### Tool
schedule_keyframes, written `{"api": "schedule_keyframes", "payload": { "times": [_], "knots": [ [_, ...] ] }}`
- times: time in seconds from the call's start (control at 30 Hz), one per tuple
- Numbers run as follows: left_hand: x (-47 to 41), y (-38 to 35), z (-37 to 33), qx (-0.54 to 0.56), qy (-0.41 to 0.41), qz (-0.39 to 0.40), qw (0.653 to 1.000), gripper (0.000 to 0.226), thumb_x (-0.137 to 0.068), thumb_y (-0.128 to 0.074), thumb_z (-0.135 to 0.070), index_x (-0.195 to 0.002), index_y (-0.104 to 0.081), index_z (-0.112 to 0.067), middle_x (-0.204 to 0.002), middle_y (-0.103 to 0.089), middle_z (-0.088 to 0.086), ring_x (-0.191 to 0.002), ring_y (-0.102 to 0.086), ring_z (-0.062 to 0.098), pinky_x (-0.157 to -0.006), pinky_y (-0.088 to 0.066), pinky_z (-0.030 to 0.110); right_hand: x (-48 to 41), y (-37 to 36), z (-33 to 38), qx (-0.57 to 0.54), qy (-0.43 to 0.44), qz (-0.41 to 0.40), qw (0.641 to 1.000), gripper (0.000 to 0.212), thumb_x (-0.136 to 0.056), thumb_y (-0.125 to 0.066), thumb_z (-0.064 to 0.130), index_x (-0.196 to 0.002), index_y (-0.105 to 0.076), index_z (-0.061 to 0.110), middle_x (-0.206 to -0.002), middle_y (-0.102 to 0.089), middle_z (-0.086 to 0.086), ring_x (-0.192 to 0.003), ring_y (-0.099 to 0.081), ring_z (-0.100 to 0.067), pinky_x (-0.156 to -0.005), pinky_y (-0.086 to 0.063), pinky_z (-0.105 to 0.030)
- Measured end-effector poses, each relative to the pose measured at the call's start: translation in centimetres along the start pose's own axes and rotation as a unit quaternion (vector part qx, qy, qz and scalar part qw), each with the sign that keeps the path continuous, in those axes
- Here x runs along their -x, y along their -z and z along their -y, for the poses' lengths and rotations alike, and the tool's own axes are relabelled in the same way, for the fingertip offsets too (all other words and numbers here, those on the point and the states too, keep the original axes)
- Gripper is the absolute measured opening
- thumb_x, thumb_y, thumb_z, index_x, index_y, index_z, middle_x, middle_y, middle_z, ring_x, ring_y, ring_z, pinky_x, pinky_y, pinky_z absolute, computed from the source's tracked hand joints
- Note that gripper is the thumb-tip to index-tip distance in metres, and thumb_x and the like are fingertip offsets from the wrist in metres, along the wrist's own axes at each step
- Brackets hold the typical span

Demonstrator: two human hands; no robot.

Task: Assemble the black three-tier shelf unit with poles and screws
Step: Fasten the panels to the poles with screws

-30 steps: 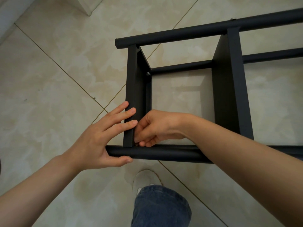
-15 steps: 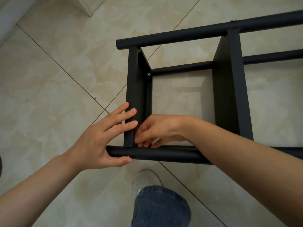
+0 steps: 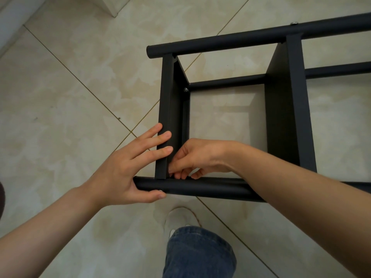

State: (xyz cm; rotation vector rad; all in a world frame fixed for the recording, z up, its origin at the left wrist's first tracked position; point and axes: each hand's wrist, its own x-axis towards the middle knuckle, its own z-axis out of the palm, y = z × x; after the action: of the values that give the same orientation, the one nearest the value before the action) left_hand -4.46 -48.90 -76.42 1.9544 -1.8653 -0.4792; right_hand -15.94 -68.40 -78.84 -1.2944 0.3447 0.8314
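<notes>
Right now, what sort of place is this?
Probably an indoor room, likely a home: glossy beige floor tiles, a white wall base at top left, and the shelf unit lying on the floor by the person's shoe.

Black all over on the shelf unit [image 3: 285, 109], a flat matte black with no pattern, and the near pole [image 3: 200, 187] and far pole [image 3: 220, 44] match it exactly. Two specks of bright silver break it up: a screw [image 3: 185, 89] inside the end panel and a second screw [image 3: 294, 23] on top of the far pole. Underneath, the floor [image 3: 60, 117] is cream and beige tile, cloudy and marbled, crossed by thin golden-brown grout lines [image 3: 96, 97]. Down at the bottom, jeans [image 3: 198, 255] in faded blue denim, and a shoe [image 3: 180, 216] in off-white with a tan edge. Top left, a skirting [image 3: 16, 15] in plain white.
</notes>
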Motion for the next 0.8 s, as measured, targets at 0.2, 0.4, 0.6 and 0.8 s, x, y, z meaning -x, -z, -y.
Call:
{"api": "schedule_keyframes", "payload": {
  "times": [0.2,0.4,0.6,0.8],
  "knots": [
    [-0.16,0.06,-0.19,0.002,-0.001,0.001,1.000,0.075,-0.088,-0.068,-0.058,-0.144,-0.047,-0.012,-0.156,-0.042,0.013,-0.152,-0.027,0.033,-0.122,-0.031,0.038,-0.14,-0.15,-0.06,-0.013,-0.010,0.003,1.000,0.015,-0.093,-0.067,0.025,-0.083,-0.074,0.016,-0.073,-0.066,0.002,-0.076,-0.058,-0.012,-0.076,-0.046,-0.027],
    [-0.17,0.05,-0.15,0.007,-0.003,0.000,1.000,0.075,-0.088,-0.069,-0.056,-0.144,-0.047,-0.013,-0.157,-0.041,0.011,-0.152,-0.027,0.032,-0.122,-0.030,0.037,0.00,0.17,-0.02,-0.017,-0.010,0.018,1.000,0.012,-0.093,-0.067,0.021,-0.084,-0.074,0.016,-0.075,-0.067,0.003,-0.077,-0.058,-0.010,-0.077,-0.046,-0.028],
    [-0.20,0.01,-0.09,0.005,-0.005,-0.003,1.000,0.075,-0.088,-0.069,-0.057,-0.144,-0.047,-0.013,-0.156,-0.042,0.011,-0.152,-0.028,0.033,-0.122,-0.031,0.038,-0.21,0.01,0.00,-0.021,-0.027,0.029,0.999,0.012,-0.092,-0.068,0.025,-0.084,-0.073,0.017,-0.072,-0.065,0.003,-0.071,-0.058,-0.008,-0.073,-0.045,-0.025],
    [-0.19,-0.02,-0.06,0.006,-0.002,-0.003,1.000,0.074,-0.087,-0.069,-0.057,-0.144,-0.048,-0.014,-0.156,-0.042,0.011,-0.152,-0.028,0.033,-0.121,-0.032,0.035,0.06,0.12,0.00,-0.026,-0.015,0.030,0.999,0.016,-0.094,-0.065,0.021,-0.081,-0.072,0.018,-0.072,-0.065,0.004,-0.069,-0.056,-0.008,-0.074,-0.046,-0.025]
  ]
}}
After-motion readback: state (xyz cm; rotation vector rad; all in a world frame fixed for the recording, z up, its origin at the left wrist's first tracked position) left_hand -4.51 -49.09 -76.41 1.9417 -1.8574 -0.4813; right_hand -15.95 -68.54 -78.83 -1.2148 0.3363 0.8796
